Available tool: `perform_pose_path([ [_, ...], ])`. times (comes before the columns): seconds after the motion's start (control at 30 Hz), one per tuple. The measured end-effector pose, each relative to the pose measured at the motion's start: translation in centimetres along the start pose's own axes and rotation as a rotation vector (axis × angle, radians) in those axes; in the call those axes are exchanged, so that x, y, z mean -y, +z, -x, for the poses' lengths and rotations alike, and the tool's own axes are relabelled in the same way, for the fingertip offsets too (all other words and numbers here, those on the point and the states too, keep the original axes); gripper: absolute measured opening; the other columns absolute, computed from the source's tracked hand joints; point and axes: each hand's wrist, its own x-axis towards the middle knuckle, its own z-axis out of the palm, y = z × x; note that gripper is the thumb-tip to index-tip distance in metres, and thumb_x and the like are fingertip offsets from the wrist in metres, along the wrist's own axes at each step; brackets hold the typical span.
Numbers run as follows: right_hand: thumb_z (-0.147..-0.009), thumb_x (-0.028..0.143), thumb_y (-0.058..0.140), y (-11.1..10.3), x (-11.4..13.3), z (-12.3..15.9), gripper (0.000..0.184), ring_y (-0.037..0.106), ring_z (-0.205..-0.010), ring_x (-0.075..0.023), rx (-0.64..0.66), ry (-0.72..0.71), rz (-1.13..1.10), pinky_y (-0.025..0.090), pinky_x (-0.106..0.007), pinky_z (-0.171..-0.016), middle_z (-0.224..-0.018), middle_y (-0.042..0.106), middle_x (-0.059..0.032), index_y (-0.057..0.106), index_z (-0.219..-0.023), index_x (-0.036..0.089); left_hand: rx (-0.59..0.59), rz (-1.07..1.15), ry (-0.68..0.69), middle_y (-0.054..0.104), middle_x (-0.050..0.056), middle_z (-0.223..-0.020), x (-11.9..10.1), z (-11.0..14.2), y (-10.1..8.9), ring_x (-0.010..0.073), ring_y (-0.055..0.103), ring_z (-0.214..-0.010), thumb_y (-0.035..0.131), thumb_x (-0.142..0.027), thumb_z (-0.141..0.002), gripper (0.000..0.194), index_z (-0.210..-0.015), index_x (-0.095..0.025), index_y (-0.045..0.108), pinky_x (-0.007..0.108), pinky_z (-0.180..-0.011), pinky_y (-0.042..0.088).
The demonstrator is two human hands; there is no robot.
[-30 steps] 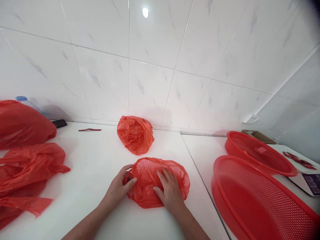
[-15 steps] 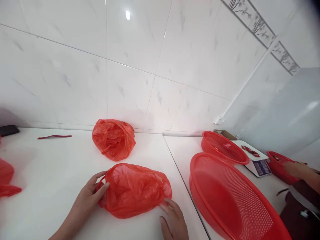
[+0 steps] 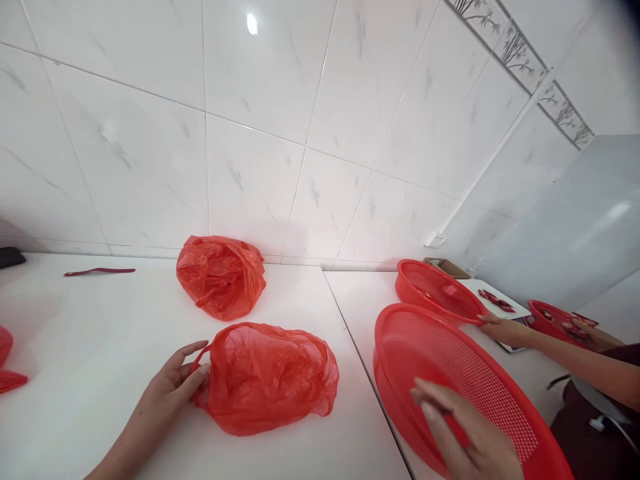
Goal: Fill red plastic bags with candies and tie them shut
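A thin red plastic bag (image 3: pixel 273 380) lies on the white table with its mouth spread towards me. At its left end, my left hand (image 3: pixel 175 380) pinches the handle loop between thumb and fingers. My right hand (image 3: pixel 465 427), slightly blurred, hovers over the near red plastic basket (image 3: pixel 480 353), its fingers apart and nothing visible in them. The part of this basket that I can see into looks bare. Behind the spread bag sits a second red plastic bag (image 3: pixel 223 277), crumpled and with its top open, close to the tiled wall.
Another red basket (image 3: pixel 440 290) stands behind the near one, a co-worker's hand (image 3: pixel 505 331) at its rim. Small red packets (image 3: pixel 496 300) rest on a scale. The co-worker's other hand is at a further red basket (image 3: pixel 550 323). A dark red strip (image 3: pixel 100 271) lies at the back left.
My right hand has left the bag and moved right over the near basket. My left hand stays at the bag's handle. The view has turned right, and a co-worker's arms have come into sight.
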Motion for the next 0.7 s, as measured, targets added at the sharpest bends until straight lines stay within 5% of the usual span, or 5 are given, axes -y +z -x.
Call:
perform_pose_path([
  [0.2,-0.083,0.046,0.045,-1.5,-2.3,-9.8,0.037,0.058,-0.101,-0.0215,0.015,0.040,0.129,0.053,-0.033,-0.077,-0.119,0.059,-0.0042,0.056,-0.115,0.028,0.019,-0.010,0.011,0.060,-0.004,-0.057,0.1,-0.3,0.3,0.0185,0.058,-0.057,0.053,-0.060,-0.076,0.063,-0.125,-0.023,0.039,0.030,-0.062,0.049],
  [0.3,-0.083,0.046,0.044,-1.0,-3.0,-12.2,0.042,0.054,-0.109,-0.0232,0.032,0.009,0.210,0.052,-0.035,-0.078,-0.130,0.049,-0.0054,0.053,-0.119,0.027,0.034,-0.009,0.029,0.058,-0.004,-0.057,0.5,-0.6,0.3,0.0181,0.056,-0.055,0.051,-0.059,-0.078,0.063,-0.128,-0.022,0.036,0.029,-0.059,0.047],
  [0.4,-0.083,0.048,0.043,0.0,-2.6,-11.6,0.046,0.049,-0.118,-0.0254,0.087,-0.044,0.284,0.050,-0.038,-0.086,-0.135,0.046,-0.0066,0.051,-0.123,0.026,0.047,-0.013,0.031,0.059,-0.004,-0.060,0.9,-0.7,0.1,0.0179,0.056,-0.057,0.050,-0.058,-0.080,0.064,-0.130,-0.022,0.033,0.030,-0.060,0.047],
  [0.6,-0.075,0.041,0.060,3.1,-2.4,-4.9,0.056,0.043,-0.126,-0.0276,0.371,-0.334,0.469,0.047,-0.040,-0.095,-0.142,0.041,-0.0013,0.048,-0.130,0.036,0.046,0.032,0.026,0.060,-0.004,-0.059,1.5,-0.8,0.0,0.0176,0.057,-0.054,0.053,-0.060,-0.077,0.067,-0.129,-0.022,0.035,0.028,-0.056,0.047],
  [0.7,-0.077,0.034,0.058,3.3,-3.9,-3.4,0.048,0.050,-0.120,-0.0286,0.322,-0.416,0.548,0.048,-0.042,-0.093,-0.134,0.051,-0.0042,0.055,-0.124,0.033,0.048,0.049,0.015,0.064,-0.003,-0.063,1.4,-0.9,0.0,0.0179,0.059,-0.055,0.055,-0.060,-0.075,0.066,-0.127,-0.024,0.038,0.028,-0.056,0.048],
])
